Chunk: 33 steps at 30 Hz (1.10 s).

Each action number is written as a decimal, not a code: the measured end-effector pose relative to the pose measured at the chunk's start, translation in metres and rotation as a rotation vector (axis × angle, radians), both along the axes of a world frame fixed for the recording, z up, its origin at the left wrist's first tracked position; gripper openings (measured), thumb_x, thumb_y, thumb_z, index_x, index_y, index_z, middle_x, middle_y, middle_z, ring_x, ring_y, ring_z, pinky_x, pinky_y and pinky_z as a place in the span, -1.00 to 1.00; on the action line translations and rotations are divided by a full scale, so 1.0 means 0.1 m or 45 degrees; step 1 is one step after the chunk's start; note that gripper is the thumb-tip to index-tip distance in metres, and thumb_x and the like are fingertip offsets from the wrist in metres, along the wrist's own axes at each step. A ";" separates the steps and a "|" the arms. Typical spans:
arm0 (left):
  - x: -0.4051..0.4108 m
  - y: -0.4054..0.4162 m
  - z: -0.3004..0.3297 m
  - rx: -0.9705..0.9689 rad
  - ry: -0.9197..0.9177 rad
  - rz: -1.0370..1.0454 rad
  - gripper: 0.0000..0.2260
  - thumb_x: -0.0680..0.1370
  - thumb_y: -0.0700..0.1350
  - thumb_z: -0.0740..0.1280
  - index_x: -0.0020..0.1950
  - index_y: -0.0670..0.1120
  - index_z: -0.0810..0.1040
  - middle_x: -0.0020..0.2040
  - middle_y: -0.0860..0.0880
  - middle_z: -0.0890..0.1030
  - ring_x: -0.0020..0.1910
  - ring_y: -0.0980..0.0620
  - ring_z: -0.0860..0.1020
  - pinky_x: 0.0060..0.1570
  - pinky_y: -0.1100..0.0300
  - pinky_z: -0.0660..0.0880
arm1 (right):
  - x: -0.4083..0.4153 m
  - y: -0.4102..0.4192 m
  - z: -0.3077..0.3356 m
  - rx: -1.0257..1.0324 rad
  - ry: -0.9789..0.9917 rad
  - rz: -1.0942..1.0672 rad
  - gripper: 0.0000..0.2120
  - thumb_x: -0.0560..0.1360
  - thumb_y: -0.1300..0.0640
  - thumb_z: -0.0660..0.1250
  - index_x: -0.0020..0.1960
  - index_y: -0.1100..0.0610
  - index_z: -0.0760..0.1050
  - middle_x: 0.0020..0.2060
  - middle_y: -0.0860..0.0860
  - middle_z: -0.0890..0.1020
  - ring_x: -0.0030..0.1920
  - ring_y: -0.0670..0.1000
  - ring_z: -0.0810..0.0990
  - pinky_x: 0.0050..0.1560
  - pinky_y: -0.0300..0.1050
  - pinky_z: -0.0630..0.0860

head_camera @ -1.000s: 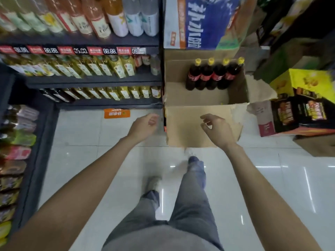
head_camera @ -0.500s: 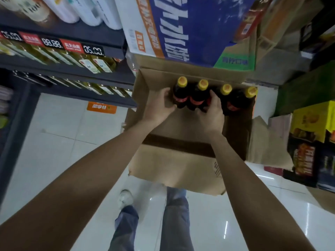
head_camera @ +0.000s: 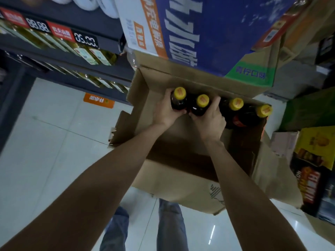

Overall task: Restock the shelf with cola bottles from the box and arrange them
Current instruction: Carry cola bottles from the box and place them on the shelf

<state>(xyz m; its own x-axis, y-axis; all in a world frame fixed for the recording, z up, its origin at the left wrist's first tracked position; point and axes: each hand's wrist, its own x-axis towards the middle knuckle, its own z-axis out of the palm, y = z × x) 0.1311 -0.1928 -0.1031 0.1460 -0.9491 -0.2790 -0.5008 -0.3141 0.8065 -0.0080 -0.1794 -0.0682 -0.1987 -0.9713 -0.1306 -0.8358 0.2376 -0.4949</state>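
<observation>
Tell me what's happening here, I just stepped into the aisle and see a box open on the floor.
A person is restocking cola. Both hands are down in the open cardboard box: the left hand grips the leftmost yellow-capped bottle, and the right hand grips the one beside it. Two more bottles stand to the right in the box, untouched. Nothing has reached the shelf yet.

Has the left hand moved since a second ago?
Yes. The left hand went forward from outside the box to its far wall, gripping the leftmost bottle.
</observation>
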 end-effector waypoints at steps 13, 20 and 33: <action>1.25 1.57 2.24 -0.370 0.248 0.300 -0.35 0.27 0.03 0.55 0.29 -0.11 0.43 0.19 0.10 0.55 0.21 0.20 0.51 0.21 0.27 0.44 | 0.57 0.72 1.90 -0.145 -0.914 0.522 -0.35 0.21 -0.01 0.54 0.19 -0.25 0.31 0.18 0.06 0.44 0.24 0.05 0.45 0.27 0.11 0.43; 2.11 2.82 3.06 -0.509 0.265 0.718 -0.34 0.31 0.12 0.54 0.29 -0.16 0.42 0.20 -0.11 0.53 0.19 0.12 0.52 0.16 0.29 0.43 | 2.05 1.25 2.68 0.253 -1.251 0.821 -0.36 0.12 -0.10 0.45 0.17 -0.23 0.35 0.12 -0.25 0.51 0.13 -0.29 0.51 0.13 -0.39 0.38; 4.57 5.72 3.65 -0.630 -0.176 1.554 -0.41 0.17 0.24 0.50 0.11 0.08 0.45 -0.02 0.15 0.60 -0.09 0.26 0.56 -0.17 0.41 0.47 | 5.45 3.48 3.23 0.513 -1.168 1.530 -0.52 0.41 0.22 0.45 0.24 0.01 0.33 0.01 -0.22 0.55 -0.04 -0.40 0.53 -0.03 -0.48 0.41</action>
<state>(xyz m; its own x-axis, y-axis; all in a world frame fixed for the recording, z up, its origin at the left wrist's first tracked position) 0.5884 0.3794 0.2614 0.9722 -0.1859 0.1424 -0.1953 -0.3080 0.9311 0.5371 0.1685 0.2549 0.9284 -0.3684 -0.0485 -0.0856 -0.0851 -0.9927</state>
